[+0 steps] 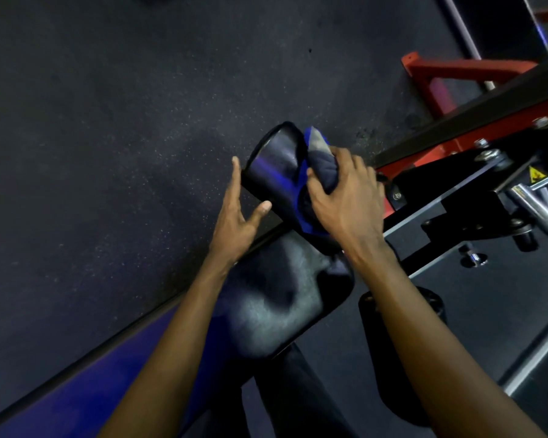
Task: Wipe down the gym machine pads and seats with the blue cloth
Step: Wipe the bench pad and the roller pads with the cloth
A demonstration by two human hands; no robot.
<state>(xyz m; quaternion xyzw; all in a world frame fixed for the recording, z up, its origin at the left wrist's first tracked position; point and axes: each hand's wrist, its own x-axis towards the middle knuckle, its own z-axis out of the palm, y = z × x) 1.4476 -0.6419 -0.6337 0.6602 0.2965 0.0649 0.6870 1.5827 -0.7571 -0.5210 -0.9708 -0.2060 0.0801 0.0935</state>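
We are looking down on a black roller pad, lying tilted above the speckled dark floor. The right hand is gripping the blue cloth, its fingers curling over the bunched fabric and pressing it against the pad's right half. The cloth is wrapping partway round the pad, with one pale-lit corner sticking up at the top. The left hand is holding nothing: its fingers are spread and straight beside the pad's left end, and the thumb tip is sitting at the pad's lower edge. Whether the thumb is touching, we cannot tell. Just below the roller, a larger black seat pad is showing a dull sheen. To the right, a red frame is carrying black plates and a yellow warning sticker.
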